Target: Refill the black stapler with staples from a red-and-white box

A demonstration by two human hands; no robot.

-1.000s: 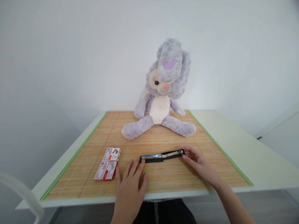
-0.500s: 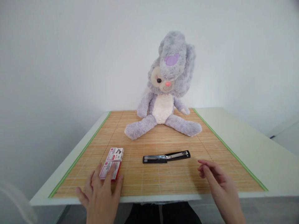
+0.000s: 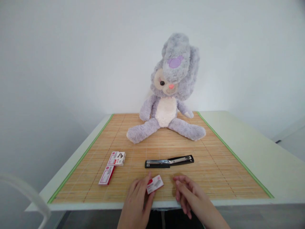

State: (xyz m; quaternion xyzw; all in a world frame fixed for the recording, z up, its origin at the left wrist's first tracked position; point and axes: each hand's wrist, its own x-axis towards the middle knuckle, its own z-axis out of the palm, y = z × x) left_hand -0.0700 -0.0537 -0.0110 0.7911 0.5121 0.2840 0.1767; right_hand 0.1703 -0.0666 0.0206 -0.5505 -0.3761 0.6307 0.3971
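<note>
A small red-and-white staple box (image 3: 155, 184) is gripped between the thumb and fingers of my left hand (image 3: 140, 195), low over the front of the bamboo mat. To its right, my right hand (image 3: 188, 194) has loosely curled fingers with nothing in them, apart from the box. Just beyond both hands lies a black stapler (image 3: 169, 161), unfolded flat with its metal parts showing. On the left of the mat rest two more boxes, a white one (image 3: 116, 158) with a stapler picture and a red-edged one (image 3: 107, 175) touching it in front.
A grey-purple plush rabbit (image 3: 166, 111) sits at the back against the white wall, legs spread. Beneath everything lies a bamboo mat (image 3: 133, 151) with green edging on a white table (image 3: 240, 140). A blurred pale curved object (image 3: 28, 190) crosses the lower left.
My left hand has taken one staple box from the group on the left and carried it right, to the front middle. My right hand has moved left towards it.
</note>
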